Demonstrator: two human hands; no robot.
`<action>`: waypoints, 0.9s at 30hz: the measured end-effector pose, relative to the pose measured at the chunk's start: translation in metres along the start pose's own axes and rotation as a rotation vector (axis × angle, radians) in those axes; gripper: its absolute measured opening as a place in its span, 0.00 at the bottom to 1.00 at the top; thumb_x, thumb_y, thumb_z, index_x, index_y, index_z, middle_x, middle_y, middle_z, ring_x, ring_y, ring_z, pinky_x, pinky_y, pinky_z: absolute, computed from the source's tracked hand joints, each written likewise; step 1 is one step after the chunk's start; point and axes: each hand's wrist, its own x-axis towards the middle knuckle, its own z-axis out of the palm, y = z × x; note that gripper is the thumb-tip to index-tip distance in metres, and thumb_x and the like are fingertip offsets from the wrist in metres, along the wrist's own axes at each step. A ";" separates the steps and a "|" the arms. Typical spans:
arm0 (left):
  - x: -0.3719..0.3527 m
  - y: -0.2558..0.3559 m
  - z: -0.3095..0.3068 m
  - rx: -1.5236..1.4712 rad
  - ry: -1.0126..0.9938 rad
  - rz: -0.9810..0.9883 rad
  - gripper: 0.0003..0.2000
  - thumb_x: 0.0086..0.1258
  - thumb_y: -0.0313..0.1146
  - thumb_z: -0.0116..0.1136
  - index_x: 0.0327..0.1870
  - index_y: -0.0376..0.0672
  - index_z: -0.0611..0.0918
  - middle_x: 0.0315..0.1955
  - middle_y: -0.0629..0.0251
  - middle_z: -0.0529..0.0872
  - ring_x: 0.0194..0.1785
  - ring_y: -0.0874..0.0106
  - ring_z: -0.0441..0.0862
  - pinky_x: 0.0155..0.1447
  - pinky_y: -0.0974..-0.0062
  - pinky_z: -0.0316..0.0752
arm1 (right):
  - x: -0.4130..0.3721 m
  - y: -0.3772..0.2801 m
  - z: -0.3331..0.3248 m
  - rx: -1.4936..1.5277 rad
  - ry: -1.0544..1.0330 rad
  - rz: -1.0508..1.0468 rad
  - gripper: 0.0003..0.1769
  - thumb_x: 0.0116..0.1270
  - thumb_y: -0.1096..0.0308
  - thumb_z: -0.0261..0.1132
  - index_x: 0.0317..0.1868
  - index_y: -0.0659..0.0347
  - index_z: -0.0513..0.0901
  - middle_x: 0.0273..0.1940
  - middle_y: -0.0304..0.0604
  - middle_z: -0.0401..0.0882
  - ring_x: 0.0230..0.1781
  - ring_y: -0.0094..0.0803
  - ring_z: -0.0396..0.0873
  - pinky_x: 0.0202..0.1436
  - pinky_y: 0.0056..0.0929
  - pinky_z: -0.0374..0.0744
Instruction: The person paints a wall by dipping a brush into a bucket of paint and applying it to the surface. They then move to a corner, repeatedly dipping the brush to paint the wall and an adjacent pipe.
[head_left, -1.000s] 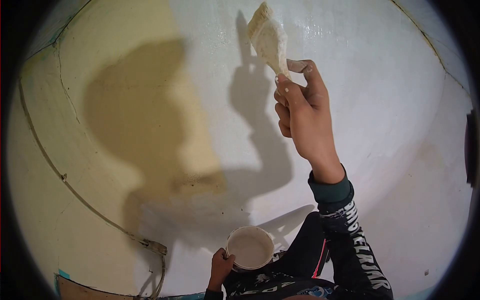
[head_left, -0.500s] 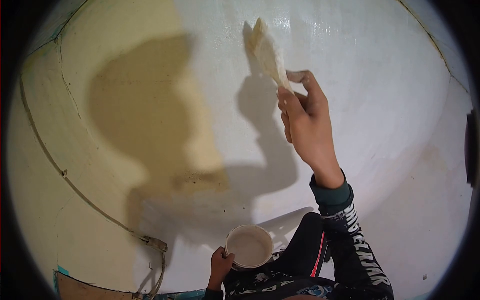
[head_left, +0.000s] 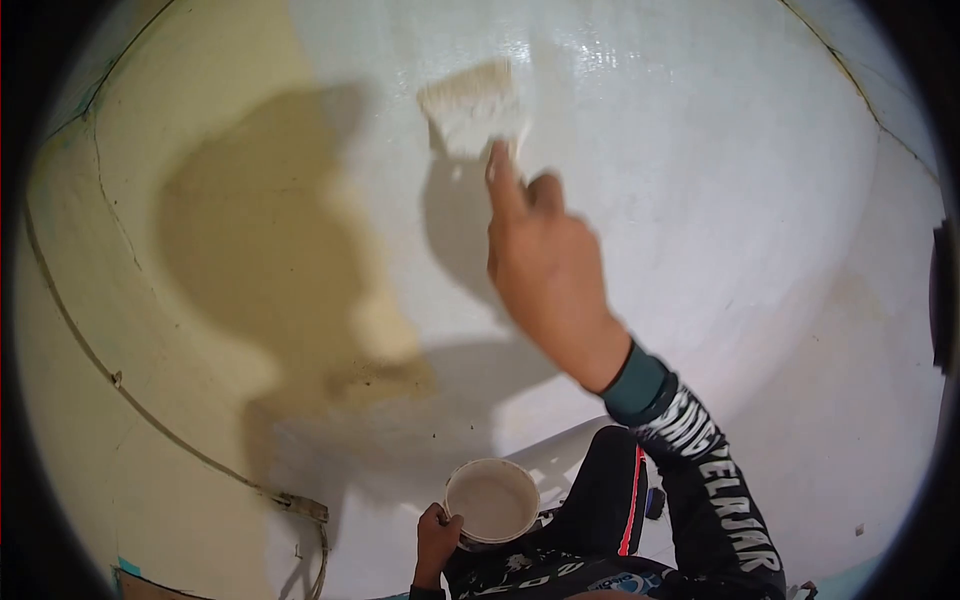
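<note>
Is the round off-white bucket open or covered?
Open: the left hand holds the round off-white bucket, uncovered at the top with its pale inside showing. How full: cannot tell.

I see the right arm (head_left: 705,480) stretched upward, right hand (head_left: 550,270) clenched, forefinger (head_left: 504,185) extended; down low, the left hand (head_left: 437,540) grips, thumb (head_left: 456,523) bent.

The right hand (head_left: 548,265) has swung leftward across the wall (head_left: 690,220) and rolled over, so its back now faces the view. The brush (head_left: 472,115) above it, narrow and slanted a second ago, has turned to show its broad face, bristles fanned up and to the hand's left. One digit now lies stretched toward the brush. The hand's shadow (head_left: 455,215), apart from it earlier, now meets its left edge.
</note>
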 end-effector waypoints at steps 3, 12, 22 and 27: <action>-0.004 0.014 0.000 -0.012 -0.022 -0.028 0.15 0.56 0.33 0.66 0.24 0.34 0.71 0.18 0.58 0.73 0.26 0.69 0.71 0.33 0.64 0.70 | -0.056 -0.004 0.011 0.011 -0.098 0.035 0.36 0.62 0.78 0.61 0.73 0.72 0.67 0.38 0.59 0.74 0.19 0.38 0.80 0.18 0.31 0.78; -0.014 0.040 -0.007 0.159 -0.033 0.154 0.14 0.60 0.32 0.64 0.26 0.36 0.70 0.20 0.62 0.72 0.24 0.70 0.71 0.29 0.66 0.71 | -0.191 0.026 -0.023 0.758 -0.630 0.595 0.25 0.68 0.71 0.64 0.65 0.64 0.76 0.35 0.56 0.82 0.31 0.47 0.83 0.37 0.37 0.79; -0.006 0.046 0.004 0.148 -0.107 0.138 0.10 0.66 0.30 0.61 0.32 0.35 0.73 0.21 0.61 0.74 0.23 0.69 0.78 0.28 0.66 0.74 | -0.362 0.056 -0.040 1.182 -1.106 1.150 0.24 0.72 0.61 0.68 0.64 0.63 0.77 0.33 0.43 0.87 0.29 0.18 0.76 0.33 0.23 0.72; -0.008 0.087 0.008 0.100 -0.160 -0.101 0.15 0.58 0.32 0.65 0.23 0.36 0.69 0.19 0.58 0.77 0.23 0.68 0.79 0.30 0.66 0.75 | -0.382 0.053 -0.031 1.193 -1.123 1.063 0.23 0.73 0.63 0.68 0.63 0.63 0.76 0.32 0.42 0.87 0.26 0.17 0.72 0.29 0.22 0.69</action>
